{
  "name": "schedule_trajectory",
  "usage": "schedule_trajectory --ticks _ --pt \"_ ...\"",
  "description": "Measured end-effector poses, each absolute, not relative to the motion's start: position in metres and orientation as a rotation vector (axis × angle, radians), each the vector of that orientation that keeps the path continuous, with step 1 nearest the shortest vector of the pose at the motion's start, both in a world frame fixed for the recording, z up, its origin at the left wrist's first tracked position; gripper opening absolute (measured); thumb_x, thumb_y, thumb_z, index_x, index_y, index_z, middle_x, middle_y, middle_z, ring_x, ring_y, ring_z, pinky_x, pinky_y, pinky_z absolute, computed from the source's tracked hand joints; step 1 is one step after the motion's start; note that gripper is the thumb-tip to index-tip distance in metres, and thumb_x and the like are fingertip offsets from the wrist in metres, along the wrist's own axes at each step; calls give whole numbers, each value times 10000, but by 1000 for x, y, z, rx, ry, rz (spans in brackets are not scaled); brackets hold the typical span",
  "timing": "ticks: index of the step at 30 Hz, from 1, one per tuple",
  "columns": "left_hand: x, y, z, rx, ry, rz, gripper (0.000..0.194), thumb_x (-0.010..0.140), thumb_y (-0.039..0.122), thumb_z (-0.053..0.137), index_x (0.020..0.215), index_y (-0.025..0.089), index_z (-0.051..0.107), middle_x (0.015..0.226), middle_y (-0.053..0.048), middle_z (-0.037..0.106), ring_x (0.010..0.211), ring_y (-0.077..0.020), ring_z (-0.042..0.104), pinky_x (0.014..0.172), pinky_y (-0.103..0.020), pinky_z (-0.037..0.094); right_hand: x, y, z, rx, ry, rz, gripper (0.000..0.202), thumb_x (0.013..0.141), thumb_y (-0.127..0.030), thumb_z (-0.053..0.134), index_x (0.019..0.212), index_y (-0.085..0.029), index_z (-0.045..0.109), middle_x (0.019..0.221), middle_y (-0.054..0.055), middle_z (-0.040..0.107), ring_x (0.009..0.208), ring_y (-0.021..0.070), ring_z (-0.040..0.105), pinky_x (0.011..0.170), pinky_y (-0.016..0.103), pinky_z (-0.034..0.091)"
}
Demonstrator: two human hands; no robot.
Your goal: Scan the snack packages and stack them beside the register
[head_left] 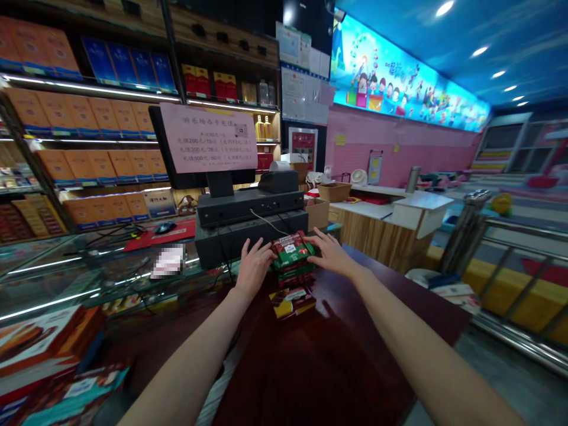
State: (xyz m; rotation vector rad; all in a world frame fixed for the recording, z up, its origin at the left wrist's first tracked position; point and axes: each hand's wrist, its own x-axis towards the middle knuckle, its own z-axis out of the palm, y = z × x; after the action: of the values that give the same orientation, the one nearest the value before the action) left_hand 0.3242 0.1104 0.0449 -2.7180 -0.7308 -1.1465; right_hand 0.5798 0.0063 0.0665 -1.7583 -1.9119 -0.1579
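Observation:
A green and dark-red snack packet (pixel 290 251) lies on top of a small stack of similar packets on the dark-red wooden counter (pixel 328 367). My left hand (pixel 256 263) is at the stack's left side, its fingertips on the packet's edge and some fingers raised. On the opposite edge, my right hand (pixel 331 254) has the packet's corner between thumb and fingers. Just in front of the stack, a yellow and dark-red box (pixel 293 303) rests flat on the counter, touched by neither hand.
Behind the packets stands a black cash-register terminal (pixel 251 204) with a pink paper sign (pixel 208 137). A glass display case (pixel 80 266) runs along the left. Snack boxes (pixel 39 346) and a teal-brown packet (pixel 80 390) lie near left. A metal railing (pixel 523 231) stands at right.

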Motion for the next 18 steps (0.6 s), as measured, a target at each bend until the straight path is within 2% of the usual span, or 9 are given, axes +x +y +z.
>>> schedule_trajectory --ticks 8,18 --pt "339 118 36 -2755 -763 -1112 155 953 215 522 911 241 669 1326 -55 667 1402 -270 458 1195 -566 230 593 17 57 -1781 -1855 -42 581 801 -312 688 1359 -236 544 1492 126 505 1509 303 234 1170 601 198" --pt "342 124 26 -2764 -788 -1138 190 968 201 475 970 224 663 1345 -81 651 1420 -280 425 1072 -486 422 598 27 49 -1809 -1829 44 585 813 -319 648 1380 -233 536 1511 131 484 1507 310 241 1166 586 218"
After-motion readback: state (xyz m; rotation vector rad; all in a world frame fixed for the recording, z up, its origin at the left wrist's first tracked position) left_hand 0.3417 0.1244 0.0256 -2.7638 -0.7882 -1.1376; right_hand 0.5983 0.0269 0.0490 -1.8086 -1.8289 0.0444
